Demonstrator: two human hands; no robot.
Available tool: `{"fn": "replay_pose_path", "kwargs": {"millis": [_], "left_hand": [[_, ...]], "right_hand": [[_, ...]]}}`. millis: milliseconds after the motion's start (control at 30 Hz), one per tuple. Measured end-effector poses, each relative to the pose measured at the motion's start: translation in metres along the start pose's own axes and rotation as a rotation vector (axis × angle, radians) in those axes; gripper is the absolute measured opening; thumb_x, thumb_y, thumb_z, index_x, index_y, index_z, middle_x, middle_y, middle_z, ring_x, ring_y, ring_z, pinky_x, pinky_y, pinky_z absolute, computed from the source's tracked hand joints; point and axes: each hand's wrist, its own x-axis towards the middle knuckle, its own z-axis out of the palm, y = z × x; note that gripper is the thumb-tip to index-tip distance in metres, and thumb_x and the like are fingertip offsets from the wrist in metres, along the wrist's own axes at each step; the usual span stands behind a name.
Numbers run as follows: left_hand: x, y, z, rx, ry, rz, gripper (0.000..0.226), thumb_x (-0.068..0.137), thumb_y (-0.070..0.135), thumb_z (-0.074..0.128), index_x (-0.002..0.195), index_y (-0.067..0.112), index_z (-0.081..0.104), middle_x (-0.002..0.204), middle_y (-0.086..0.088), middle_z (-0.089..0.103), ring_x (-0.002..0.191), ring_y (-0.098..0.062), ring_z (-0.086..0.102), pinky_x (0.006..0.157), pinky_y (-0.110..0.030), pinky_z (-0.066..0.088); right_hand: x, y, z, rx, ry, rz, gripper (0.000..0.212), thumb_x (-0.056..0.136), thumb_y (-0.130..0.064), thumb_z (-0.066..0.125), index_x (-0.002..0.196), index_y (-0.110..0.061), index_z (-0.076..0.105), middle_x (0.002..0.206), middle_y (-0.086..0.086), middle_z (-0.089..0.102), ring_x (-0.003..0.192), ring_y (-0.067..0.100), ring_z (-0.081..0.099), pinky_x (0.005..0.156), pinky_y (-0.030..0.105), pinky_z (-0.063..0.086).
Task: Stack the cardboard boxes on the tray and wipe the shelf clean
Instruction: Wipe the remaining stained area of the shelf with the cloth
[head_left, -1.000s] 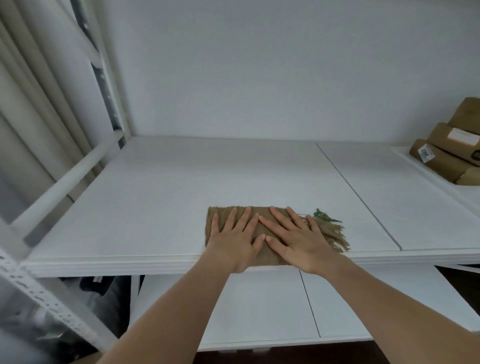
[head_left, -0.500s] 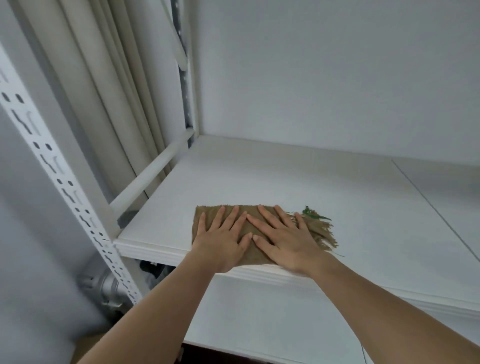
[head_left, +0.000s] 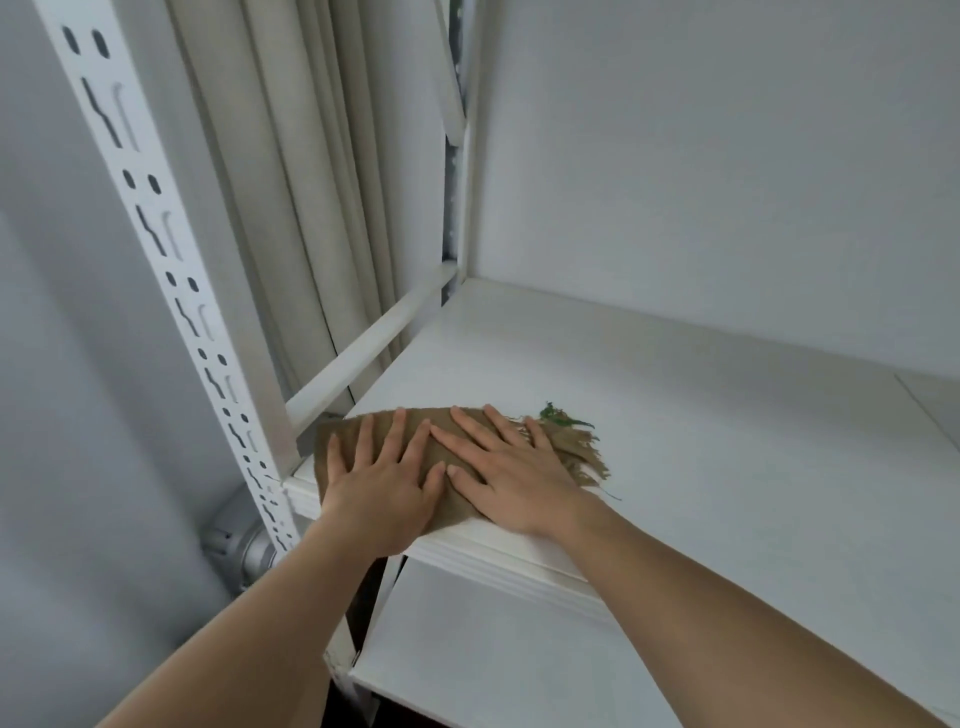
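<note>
Shelf (head_left: 675, 415) cloth (head_left: 441, 441) under our flat, spread left hand (head_left: 384, 488) and right hand (head_left: 509, 478) overhangs the corner; we might push it off.

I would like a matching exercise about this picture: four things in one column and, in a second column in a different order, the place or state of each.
Things
1. left hand
2. brown cloth
3. green threads
4. slotted post

Places or states
A. at the cloth's frayed right end
B. upright at the shelf's front left corner
C. spread flat at the shelf's front left corner, under both hands
D. pressed flat on the cloth, beside the right hand

Pairs: 1-D, 2-C, 3-A, 4-B
</note>
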Motion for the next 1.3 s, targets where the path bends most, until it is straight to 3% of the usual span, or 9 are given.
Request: {"fn": "replay_pose_path", "kwargs": {"millis": [233, 300, 400, 533, 667, 767, 967, 1133, 1300], "left_hand": [[0.018, -0.019, -0.011, 0.005, -0.043, -0.092, 0.061, 0.096, 0.054, 0.007, 0.149, 0.033, -0.014, 0.158, 0.002, -0.019, 0.146, -0.027, -0.012, 0.116, -0.055, 0.002], [0.013, -0.009, -0.015, 0.105, 0.048, -0.101, 0.061, 0.098, 0.052, 0.011, 0.151, 0.023, 0.001, 0.158, -0.007, 0.000, 0.145, -0.029, 0.005, 0.115, -0.049, 0.015], [0.004, 0.014, -0.021, 0.253, 0.188, -0.156, 0.048, 0.099, 0.046, 0.022, 0.133, 0.016, 0.039, 0.135, -0.010, 0.035, 0.121, -0.030, 0.039, 0.095, -0.039, 0.039], [0.021, 0.032, -0.025, 0.089, 0.148, -0.230, 0.051, 0.099, 0.047, 0.022, 0.123, 0.013, 0.051, 0.126, -0.011, 0.049, 0.115, -0.031, 0.046, 0.090, -0.039, 0.041], [0.062, 0.034, -0.012, -0.139, 0.078, -0.075, 0.051, 0.100, 0.038, 0.022, 0.142, 0.012, 0.035, 0.151, -0.012, 0.030, 0.140, -0.032, 0.024, 0.114, -0.045, 0.023], [0.087, 0.047, -0.013, -0.184, 0.026, 0.041, 0.049, 0.102, 0.032, 0.019, 0.148, 0.018, 0.026, 0.158, -0.005, 0.016, 0.146, -0.024, 0.009, 0.119, -0.046, 0.007], [0.114, 0.093, -0.025, -0.159, 0.019, 0.120, 0.040, 0.101, 0.030, 0.022, 0.117, 0.012, 0.055, 0.134, -0.012, 0.048, 0.125, -0.031, 0.042, 0.108, -0.045, 0.030], [0.137, 0.115, -0.025, -0.160, -0.080, 0.144, 0.048, 0.102, 0.035, 0.019, 0.147, 0.019, 0.030, 0.157, -0.012, 0.018, 0.145, -0.033, 0.014, 0.117, -0.047, 0.016], [0.151, 0.138, -0.026, -0.107, -0.110, 0.175, 0.053, 0.102, 0.042, 0.022, 0.152, 0.028, 0.012, 0.160, -0.005, 0.001, 0.147, -0.032, 0.000, 0.119, -0.046, 0.007]], "right_hand": [[0.031, 0.002, -0.014, 0.099, -0.087, -0.094, 0.053, 0.100, -0.055, 0.023, 0.151, -0.048, 0.008, 0.160, -0.022, -0.004, 0.148, 0.010, -0.012, 0.118, 0.051, -0.011], [0.021, 0.012, -0.016, 0.112, -0.020, -0.130, 0.051, 0.101, -0.051, 0.029, 0.150, -0.043, 0.022, 0.161, -0.020, 0.005, 0.149, 0.007, -0.006, 0.118, 0.050, -0.009], [0.011, 0.032, -0.013, 0.159, 0.048, -0.174, 0.046, 0.101, -0.043, 0.036, 0.147, -0.041, 0.032, 0.160, -0.019, 0.014, 0.147, 0.002, 0.004, 0.121, 0.043, -0.001], [0.021, 0.045, -0.007, 0.176, 0.043, -0.164, 0.046, 0.102, -0.044, 0.032, 0.149, -0.042, 0.028, 0.160, -0.019, 0.011, 0.147, 0.000, 0.003, 0.121, 0.036, -0.001], [0.029, 0.066, -0.013, 0.163, 0.044, -0.002, 0.048, 0.104, -0.045, 0.024, 0.151, -0.039, 0.021, 0.162, -0.014, 0.005, 0.148, 0.005, 0.000, 0.121, 0.037, -0.003], [0.031, 0.095, -0.020, 0.145, 0.020, 0.137, 0.050, 0.104, -0.045, 0.019, 0.153, -0.037, 0.017, 0.163, -0.011, 0.001, 0.149, 0.009, -0.001, 0.120, 0.040, -0.002], [0.023, 0.158, -0.027, 0.123, 0.003, 0.359, 0.051, 0.104, -0.046, 0.016, 0.154, -0.037, 0.010, 0.162, -0.011, -0.003, 0.149, 0.012, -0.003, 0.119, 0.044, -0.003], [0.016, 0.188, -0.029, 0.149, 0.012, 0.384, 0.050, 0.103, -0.048, 0.017, 0.153, -0.039, 0.012, 0.162, -0.012, -0.003, 0.150, 0.013, -0.005, 0.120, 0.044, -0.005], [0.008, 0.214, -0.032, 0.149, 0.034, 0.428, 0.052, 0.102, -0.052, 0.018, 0.152, -0.042, 0.012, 0.162, -0.012, -0.002, 0.150, 0.019, -0.006, 0.120, 0.044, -0.005]]}}
